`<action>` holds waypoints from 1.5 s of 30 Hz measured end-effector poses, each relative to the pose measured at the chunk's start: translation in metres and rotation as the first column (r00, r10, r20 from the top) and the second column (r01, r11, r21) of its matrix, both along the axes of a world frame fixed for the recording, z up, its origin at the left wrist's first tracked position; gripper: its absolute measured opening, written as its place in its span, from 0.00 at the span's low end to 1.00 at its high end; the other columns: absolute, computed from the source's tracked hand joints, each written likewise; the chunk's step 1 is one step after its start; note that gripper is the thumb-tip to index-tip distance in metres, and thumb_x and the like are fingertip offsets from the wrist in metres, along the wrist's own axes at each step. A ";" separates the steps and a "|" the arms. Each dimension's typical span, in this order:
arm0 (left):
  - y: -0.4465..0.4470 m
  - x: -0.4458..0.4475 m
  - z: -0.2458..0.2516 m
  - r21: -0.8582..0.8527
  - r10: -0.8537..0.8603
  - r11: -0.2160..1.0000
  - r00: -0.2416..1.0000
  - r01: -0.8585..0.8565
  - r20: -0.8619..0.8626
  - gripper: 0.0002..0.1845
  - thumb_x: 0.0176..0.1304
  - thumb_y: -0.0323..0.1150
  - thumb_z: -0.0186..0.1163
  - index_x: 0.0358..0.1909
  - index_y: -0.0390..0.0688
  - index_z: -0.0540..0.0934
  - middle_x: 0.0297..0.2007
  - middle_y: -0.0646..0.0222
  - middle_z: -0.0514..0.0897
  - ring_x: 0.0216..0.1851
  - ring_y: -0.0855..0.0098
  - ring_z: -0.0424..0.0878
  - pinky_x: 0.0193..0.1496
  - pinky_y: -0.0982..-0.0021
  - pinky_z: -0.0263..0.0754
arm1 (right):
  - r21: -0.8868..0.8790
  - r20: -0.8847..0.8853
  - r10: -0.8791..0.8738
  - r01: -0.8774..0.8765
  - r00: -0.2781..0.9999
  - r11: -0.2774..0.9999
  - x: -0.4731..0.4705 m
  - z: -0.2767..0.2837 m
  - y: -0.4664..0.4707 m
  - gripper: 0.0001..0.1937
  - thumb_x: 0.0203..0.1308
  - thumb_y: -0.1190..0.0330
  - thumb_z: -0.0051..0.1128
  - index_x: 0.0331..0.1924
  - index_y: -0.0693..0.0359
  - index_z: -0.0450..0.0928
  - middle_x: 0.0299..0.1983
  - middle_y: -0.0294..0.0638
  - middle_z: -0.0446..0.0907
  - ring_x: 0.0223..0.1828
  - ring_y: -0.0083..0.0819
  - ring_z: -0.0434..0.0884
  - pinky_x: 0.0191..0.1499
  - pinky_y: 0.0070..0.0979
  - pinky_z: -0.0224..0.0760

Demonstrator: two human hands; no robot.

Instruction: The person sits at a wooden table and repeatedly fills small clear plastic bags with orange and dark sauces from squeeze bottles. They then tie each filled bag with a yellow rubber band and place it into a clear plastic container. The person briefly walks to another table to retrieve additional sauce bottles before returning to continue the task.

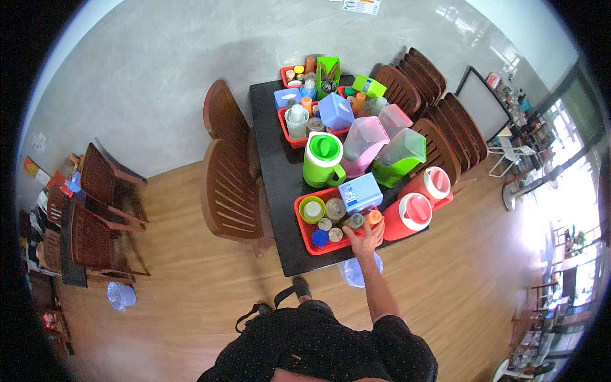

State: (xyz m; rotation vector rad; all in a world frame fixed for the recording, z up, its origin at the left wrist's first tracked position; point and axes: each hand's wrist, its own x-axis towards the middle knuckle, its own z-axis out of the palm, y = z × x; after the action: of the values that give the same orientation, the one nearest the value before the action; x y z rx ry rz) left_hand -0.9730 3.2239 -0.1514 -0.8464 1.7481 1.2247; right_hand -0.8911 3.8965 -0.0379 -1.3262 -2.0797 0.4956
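My right hand (366, 242) reaches over the near right corner of a red plastic basket (309, 242). Its thumb and fingers are around or beside a jar with a greenish lid (356, 220) and an orange-topped bottle (373, 217); whether it grips either cannot be told. The same basket holds a yellow-green cup (303, 210), a clear jar (335, 208), a blue-lidded jar (320, 238) and small pale-lidded jars (335, 234). A blue tissue box (361, 193) sits tilted over its far edge. My left hand is out of view.
Red pitchers (398, 224) stand right of my hand on the black table (293, 258). Behind the basket are a green pitcher (315, 167) and clear-topped pink and green holders (389, 172). Brown chairs (234, 200) flank the table; a lined bin (355, 274) stands below its near edge.
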 end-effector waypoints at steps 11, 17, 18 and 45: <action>0.049 -0.002 0.009 0.051 0.048 0.998 0.998 -0.046 -0.035 0.09 0.72 0.36 0.65 0.47 0.43 0.80 0.31 0.71 0.79 0.27 0.74 0.77 0.26 0.70 0.71 | -0.096 -0.087 0.085 -0.093 0.993 0.991 -0.009 -0.004 0.022 0.41 0.43 0.47 0.83 0.59 0.65 0.82 0.75 0.65 0.58 0.76 0.62 0.58 0.75 0.59 0.51; 0.074 -0.060 0.000 0.239 0.171 0.963 0.971 -0.128 -0.168 0.09 0.70 0.36 0.66 0.44 0.43 0.81 0.28 0.69 0.79 0.25 0.72 0.78 0.24 0.68 0.71 | -0.103 -0.184 0.021 -0.040 0.983 0.994 0.005 0.013 0.008 0.32 0.47 0.57 0.84 0.54 0.67 0.85 0.67 0.61 0.66 0.70 0.57 0.67 0.75 0.48 0.58; 0.076 -0.066 -0.002 0.237 0.187 0.961 0.969 -0.146 -0.161 0.09 0.70 0.36 0.67 0.44 0.43 0.81 0.28 0.69 0.79 0.25 0.72 0.78 0.24 0.68 0.70 | -0.050 -0.279 0.066 -0.083 0.958 0.995 0.009 0.018 0.006 0.30 0.46 0.60 0.85 0.53 0.66 0.85 0.67 0.60 0.66 0.68 0.57 0.69 0.73 0.49 0.61; 0.038 0.082 -0.046 0.127 0.028 0.992 0.995 -0.016 -0.091 0.33 0.71 0.42 0.68 0.73 0.42 0.70 0.40 0.71 0.83 0.34 0.71 0.81 0.36 0.64 0.77 | 0.093 -0.842 0.529 -0.935 0.111 0.344 -0.042 0.285 -0.021 0.33 0.42 0.51 0.71 0.49 0.69 0.85 0.71 0.62 0.68 0.72 0.59 0.69 0.77 0.54 0.55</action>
State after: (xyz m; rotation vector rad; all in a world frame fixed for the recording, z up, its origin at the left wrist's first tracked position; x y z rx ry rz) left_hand -0.8909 3.2617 -0.1977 -0.7474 1.7179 1.3927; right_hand -0.9335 3.8755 0.2472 0.1533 -1.6771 1.8136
